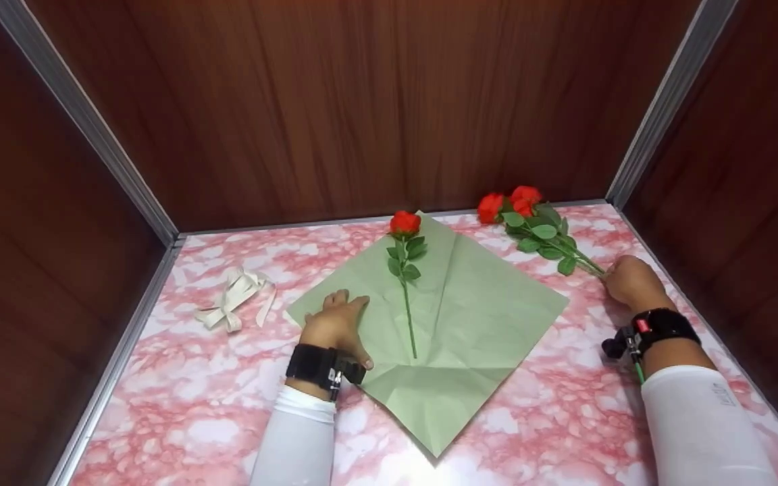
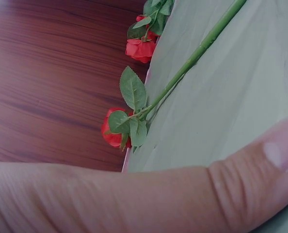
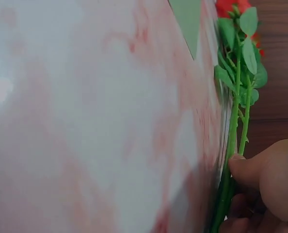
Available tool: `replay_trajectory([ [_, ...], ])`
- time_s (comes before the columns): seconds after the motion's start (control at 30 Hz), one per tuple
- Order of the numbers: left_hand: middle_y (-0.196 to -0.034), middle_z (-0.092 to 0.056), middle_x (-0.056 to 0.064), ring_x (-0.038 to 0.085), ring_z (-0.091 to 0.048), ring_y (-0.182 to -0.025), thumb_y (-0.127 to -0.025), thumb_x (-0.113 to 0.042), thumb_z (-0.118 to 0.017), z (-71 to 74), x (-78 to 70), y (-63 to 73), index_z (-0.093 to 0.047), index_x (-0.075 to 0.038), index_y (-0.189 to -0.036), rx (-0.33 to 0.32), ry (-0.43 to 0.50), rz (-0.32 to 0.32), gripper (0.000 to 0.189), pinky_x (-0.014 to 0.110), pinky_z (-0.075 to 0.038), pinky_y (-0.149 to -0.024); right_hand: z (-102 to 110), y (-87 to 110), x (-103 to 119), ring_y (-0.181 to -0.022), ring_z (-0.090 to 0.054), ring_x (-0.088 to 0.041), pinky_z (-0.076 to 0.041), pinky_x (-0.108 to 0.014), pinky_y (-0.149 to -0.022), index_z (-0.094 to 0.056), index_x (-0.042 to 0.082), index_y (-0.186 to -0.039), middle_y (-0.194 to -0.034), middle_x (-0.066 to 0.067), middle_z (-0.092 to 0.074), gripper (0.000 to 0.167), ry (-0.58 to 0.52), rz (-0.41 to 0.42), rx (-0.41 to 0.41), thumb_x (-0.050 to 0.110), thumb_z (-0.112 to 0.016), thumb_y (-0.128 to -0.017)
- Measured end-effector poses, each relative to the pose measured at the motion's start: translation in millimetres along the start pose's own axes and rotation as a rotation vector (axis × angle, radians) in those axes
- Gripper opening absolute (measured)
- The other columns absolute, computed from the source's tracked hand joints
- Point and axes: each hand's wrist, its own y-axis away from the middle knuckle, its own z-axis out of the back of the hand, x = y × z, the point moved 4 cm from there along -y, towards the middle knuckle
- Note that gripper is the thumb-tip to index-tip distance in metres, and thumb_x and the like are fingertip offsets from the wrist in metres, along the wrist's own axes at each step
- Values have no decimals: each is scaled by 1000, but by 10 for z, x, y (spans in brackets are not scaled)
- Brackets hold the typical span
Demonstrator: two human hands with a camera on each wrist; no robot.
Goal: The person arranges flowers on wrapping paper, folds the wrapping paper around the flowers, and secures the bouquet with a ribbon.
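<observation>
A single red rose lies on a square of light green wrapping paper, its stem running toward the near corner. My left hand rests on the paper's left side, fingers spread and thumb along the paper near the stem's lower end. At the right, my right hand grips a small bunch of red roses by the lower stems. Their blooms point to the back left, past the paper's upper right edge. The lower ends of those stems are hidden in the fingers.
A cream ribbon bow with loose tails lies left of the paper. The tabletop has a pink and white marbled pattern. Brown wood-grain panels stand at the back and on both sides, with grey metal strips at the corners.
</observation>
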Motion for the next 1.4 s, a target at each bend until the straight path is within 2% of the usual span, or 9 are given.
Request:
replay_trajectory([
  [0.2, -182, -30, 24, 47, -25, -171, -57, -40, -116, 3, -17, -4, -43, -24, -176, 2, -5, 3, 140, 94, -27, -121, 41, 37, -27, -104, -63, -49, -53, -61, -90, -61, -5, -111, -113, -33, -66, 21, -29, 0, -37, 15, -55, -110],
  [0.37, -183, -30, 23, 47, -24, -172, -57, -40, -116, 2, -19, -11, -42, -25, -176, 7, -7, 6, 141, 94, -27, -121, 52, 53, -8, -107, -63, -50, -53, -65, -91, -60, -6, -130, -124, -38, -66, 30, -30, 4, -65, 13, -56, -108],
  [0.43, -183, -30, 23, 47, -24, -172, -57, -41, -116, 1, -18, -13, -42, -25, -176, 10, -9, 5, 142, 94, -27, -121, 47, 59, -10, -107, -64, -51, -53, -65, -90, -62, -6, -133, -126, -38, -67, 32, -19, 13, -76, 11, -56, -106],
  [0.77, -183, -29, 23, 47, -24, -171, -56, -40, -116, -2, -13, -17, -42, -24, -177, 11, -5, 7, 142, 96, -27, -120, 17, 90, -18, -100, -63, -49, -51, -62, -86, -60, -4, -116, -116, -34, -67, 24, -24, -4, -91, 16, -54, -104],
  [0.93, -183, -29, 24, 48, -23, -172, -57, -39, -116, -10, -9, -20, -42, -24, -177, 13, 5, 5, 142, 96, -26, -120, 63, 92, 23, -108, -65, -56, -52, -70, -92, -62, -6, -119, -119, -37, -67, 25, -48, 3, -195, 16, -54, -110],
  [1.17, -183, -29, 25, 48, -24, -172, -57, -41, -116, -10, 4, -31, -42, -24, -177, 16, -13, 5, 141, 96, -28, -119, 182, 179, 174, -118, -61, -71, -49, -80, -101, -65, -10, -123, -124, -40, -61, 28, -125, 11, -448, 13, -55, -111],
  [1.3, -182, -29, 25, 48, -25, -171, -57, -41, -116, -7, -5, -20, -42, -24, -176, 13, -15, 4, 141, 95, -29, -119, 260, 226, 336, -120, -62, -68, -48, -79, -106, -66, -12, -122, -124, -38, -62, 26, -195, 59, -545, 9, -58, -109],
  [1.4, -182, -30, 24, 47, -25, -171, -58, -41, -116, -6, -3, -15, -42, -25, -177, 13, -16, 6, 141, 95, -29, -120, 294, 246, 521, -118, -66, -61, -52, -71, -105, -69, -12, -121, -121, -36, -66, 24, -253, 103, -581, 6, -61, -108],
])
